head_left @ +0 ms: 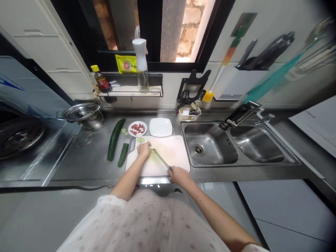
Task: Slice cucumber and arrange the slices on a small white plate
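On the white cutting board (175, 150), my right hand (180, 175) grips a knife (162, 159) by its handle, the blade pointing up and left. My left hand (144, 149) rests on the board near the blade tip with its fingers bent together; what they hold, if anything, is too small to tell. A small green slice (153, 151) lies at the blade tip. Cucumber slices (141, 140) sit at the board's upper left. Left of the board lie a long cucumber (116, 139) and a shorter cucumber piece (123, 155).
Behind the board are a plate of red pieces (137, 129) and a white square plate (160, 127). A double sink (210, 147) with a faucet (240, 114) is on the right. A lidded pot (88, 115) stands at the left; a rack (128, 93) holds bottles.
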`<action>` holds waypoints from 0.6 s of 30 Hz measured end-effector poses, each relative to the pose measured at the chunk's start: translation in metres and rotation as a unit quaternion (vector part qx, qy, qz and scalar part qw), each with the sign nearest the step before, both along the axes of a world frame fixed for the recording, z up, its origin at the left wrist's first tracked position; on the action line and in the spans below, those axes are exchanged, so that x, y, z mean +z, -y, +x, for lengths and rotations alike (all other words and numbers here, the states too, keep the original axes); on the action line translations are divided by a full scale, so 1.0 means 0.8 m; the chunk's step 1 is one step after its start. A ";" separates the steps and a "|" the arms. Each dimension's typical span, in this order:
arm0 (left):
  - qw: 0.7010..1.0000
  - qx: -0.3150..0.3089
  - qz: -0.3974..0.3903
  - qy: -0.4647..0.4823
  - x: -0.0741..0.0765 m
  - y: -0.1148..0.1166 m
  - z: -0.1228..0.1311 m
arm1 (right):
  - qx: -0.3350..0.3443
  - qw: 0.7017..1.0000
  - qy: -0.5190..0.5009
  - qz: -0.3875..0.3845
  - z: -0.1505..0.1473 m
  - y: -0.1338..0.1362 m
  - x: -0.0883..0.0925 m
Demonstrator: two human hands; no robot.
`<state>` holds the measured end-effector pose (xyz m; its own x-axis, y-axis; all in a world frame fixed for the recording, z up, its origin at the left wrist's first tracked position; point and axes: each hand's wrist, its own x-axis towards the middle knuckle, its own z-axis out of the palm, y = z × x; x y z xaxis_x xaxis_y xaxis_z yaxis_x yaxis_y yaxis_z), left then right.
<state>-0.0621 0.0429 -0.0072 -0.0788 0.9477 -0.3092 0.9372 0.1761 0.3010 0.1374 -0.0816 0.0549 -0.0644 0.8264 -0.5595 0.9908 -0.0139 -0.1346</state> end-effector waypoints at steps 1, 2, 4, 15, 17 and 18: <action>1.000 -0.001 0.000 -0.002 0.000 0.000 0.000 | 0.000 1.000 -0.001 0.000 0.001 0.001 -0.001; 1.000 -0.002 -0.001 -0.004 -0.001 -0.001 0.000 | 0.001 1.000 -0.003 0.000 0.003 0.003 -0.002; 1.000 -0.003 0.001 -0.006 -0.001 -0.001 0.000 | -0.002 1.000 -0.005 0.003 0.005 0.007 -0.004; 1.000 -0.005 0.001 0.001 -0.002 -0.003 -0.001 | -0.008 1.000 0.000 -0.008 -0.001 0.001 0.004; 1.000 -0.003 0.003 0.004 -0.002 -0.003 -0.001 | -0.006 1.000 0.001 -0.008 -0.003 0.000 0.005; 1.000 -0.001 0.003 0.005 -0.002 -0.003 -0.001 | -0.004 1.000 0.000 -0.009 -0.003 -0.001 0.005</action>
